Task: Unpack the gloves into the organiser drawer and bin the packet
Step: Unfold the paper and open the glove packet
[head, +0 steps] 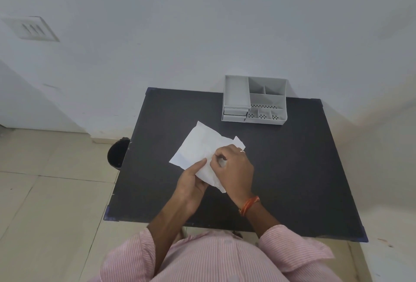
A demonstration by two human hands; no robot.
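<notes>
head view: both hands' grip closed on white packet (pixel 198 146), organiser (pixel 254 101) well beyond, bin (pixel 118 153) left.

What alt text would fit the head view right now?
Both hands, left and right, hold a white packet over a black table. A grey organiser stands at the table's far edge, and a dark bin sits on the floor to the left.

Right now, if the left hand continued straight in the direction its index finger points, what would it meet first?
The packet, which the left hand already touches. Beyond it, probably the organiser, though depth is unclear.
</notes>
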